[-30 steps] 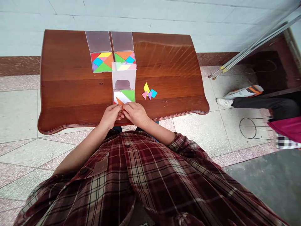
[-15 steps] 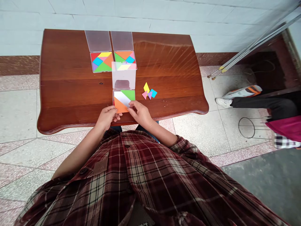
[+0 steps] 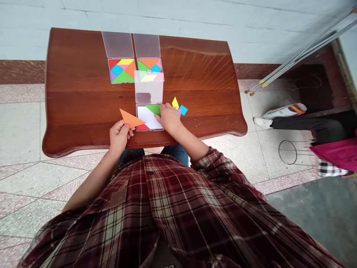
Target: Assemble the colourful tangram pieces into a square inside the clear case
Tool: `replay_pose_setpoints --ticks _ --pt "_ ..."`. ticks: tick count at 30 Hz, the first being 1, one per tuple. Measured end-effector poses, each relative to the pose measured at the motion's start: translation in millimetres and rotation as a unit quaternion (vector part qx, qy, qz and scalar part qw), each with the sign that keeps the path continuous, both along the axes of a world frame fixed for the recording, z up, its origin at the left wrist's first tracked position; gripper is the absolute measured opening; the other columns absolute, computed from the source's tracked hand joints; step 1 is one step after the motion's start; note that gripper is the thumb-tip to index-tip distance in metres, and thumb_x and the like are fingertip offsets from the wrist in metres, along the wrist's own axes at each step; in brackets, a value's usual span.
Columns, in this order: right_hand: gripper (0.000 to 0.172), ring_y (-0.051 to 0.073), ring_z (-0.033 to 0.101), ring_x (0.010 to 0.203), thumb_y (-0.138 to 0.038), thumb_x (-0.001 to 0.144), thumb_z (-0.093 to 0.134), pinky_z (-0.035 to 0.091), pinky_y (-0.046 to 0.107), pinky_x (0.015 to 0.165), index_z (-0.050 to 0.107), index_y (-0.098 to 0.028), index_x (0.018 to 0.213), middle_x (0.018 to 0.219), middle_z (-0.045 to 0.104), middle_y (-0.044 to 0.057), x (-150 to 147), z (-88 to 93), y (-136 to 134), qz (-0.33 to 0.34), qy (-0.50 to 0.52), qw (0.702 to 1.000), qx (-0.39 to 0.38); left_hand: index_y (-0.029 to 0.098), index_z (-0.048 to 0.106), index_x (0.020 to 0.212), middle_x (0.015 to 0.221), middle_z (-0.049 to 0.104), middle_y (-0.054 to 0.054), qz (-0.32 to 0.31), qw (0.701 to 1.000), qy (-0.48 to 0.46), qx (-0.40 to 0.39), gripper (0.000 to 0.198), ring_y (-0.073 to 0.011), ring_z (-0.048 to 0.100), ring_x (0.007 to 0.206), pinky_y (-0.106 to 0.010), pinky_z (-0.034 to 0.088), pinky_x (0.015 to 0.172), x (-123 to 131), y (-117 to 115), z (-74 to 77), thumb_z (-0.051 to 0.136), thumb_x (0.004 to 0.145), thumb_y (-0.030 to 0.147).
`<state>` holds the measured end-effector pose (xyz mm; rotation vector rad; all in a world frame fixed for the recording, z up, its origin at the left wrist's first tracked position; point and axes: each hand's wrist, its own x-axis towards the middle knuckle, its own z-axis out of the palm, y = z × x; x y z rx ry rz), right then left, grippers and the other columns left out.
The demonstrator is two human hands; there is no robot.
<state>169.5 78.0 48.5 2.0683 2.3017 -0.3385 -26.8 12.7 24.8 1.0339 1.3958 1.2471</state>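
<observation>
Between the thumb and fingers of my left hand [image 3: 119, 134] is a large orange tangram triangle [image 3: 131, 119], lifted at the left side of the nearest puzzle tray [image 3: 150, 130]. My right hand [image 3: 170, 118] is closed at the tray's right side, thumb and fingertips on the right end of a green triangle [image 3: 153, 108]; its fingers partly hide this contact. A red triangle [image 3: 142, 127] lies in the tray's lower left corner, and white base shows between. Just beyond my right hand lie a yellow parallelogram [image 3: 174, 103], a blue square [image 3: 183, 110] and a purple triangle [image 3: 179, 112].
The tray's clear lid [image 3: 148, 87] stands open, overlapping a filled tangram box [image 3: 149, 63]. Another filled box [image 3: 122, 70] sits left of it, lid open too. The brown wooden table [image 3: 83, 111] meets the wall. A person's leg [image 3: 295, 124] and metal poles [image 3: 279, 70] are at right.
The orange triangle has come out of the tray and moved left in my left hand, uncovering white base and the red piece. My right hand has let go of it and shifted to the green triangle.
</observation>
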Motion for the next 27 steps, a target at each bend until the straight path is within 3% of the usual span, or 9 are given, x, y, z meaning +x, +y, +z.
replay_pose_setpoints --ticks 5,10,16,22,27 --pt "0.034 0.031 0.067 0.104 -0.016 0.092 0.047 0.049 0.040 0.086 0.063 -0.001 0.119 0.117 0.066 0.026 -10.5 6.1 -2.5 0.018 -0.070 0.997 -0.015 0.017 0.063 0.073 0.064 0.065 0.001 -0.051 0.998 0.046 0.008 0.018 -0.0064 0.052 0.047 -0.016 0.040 0.043 -0.6 -0.8 0.6 0.056 0.077 0.033" --pt "0.033 0.030 0.069 0.099 -0.011 0.091 0.045 0.050 0.037 0.079 0.064 -0.005 0.117 0.105 0.071 0.023 -7.2 10.7 1.6 0.016 -0.072 0.997 -0.015 0.017 0.063 0.076 0.066 0.066 0.000 -0.065 0.996 0.065 0.012 0.017 -0.0065 0.053 0.047 -0.016 0.042 0.044 -0.5 -2.2 -1.5 0.054 0.080 0.031" --pt "0.018 0.027 0.067 0.087 -0.012 0.090 0.048 0.047 0.036 0.078 0.064 -0.012 0.099 0.086 0.070 0.014 20.2 25.6 13.8 -0.062 0.034 0.997 0.006 0.018 0.063 0.078 0.061 0.063 0.002 -0.077 0.993 0.088 0.034 0.017 -0.0073 0.053 0.047 -0.016 0.043 0.045 -2.3 -3.9 -8.5 0.052 0.082 0.031" --pt "0.017 0.015 0.056 0.068 -0.012 0.083 0.045 0.041 0.027 0.067 0.055 -0.019 0.070 0.069 0.059 0.000 29.7 17.1 16.9 -0.011 0.237 0.962 -0.134 0.018 0.062 0.082 0.063 0.064 0.001 -0.082 0.990 0.099 0.055 0.017 -0.0074 0.052 0.047 -0.017 0.042 0.045 -3.4 -5.9 -7.9 0.053 0.083 0.032" --pt "0.014 0.015 0.053 0.071 -0.012 0.082 0.048 0.039 0.028 0.071 0.058 -0.018 0.076 0.075 0.060 0.000 19.6 17.5 10.5 -0.045 0.216 0.969 -0.107 0.019 0.062 0.083 0.066 0.065 0.001 -0.091 0.987 0.116 0.063 0.018 -0.0074 0.053 0.047 -0.017 0.044 0.046 -5.4 -6.2 -10.0 0.053 0.085 0.034"
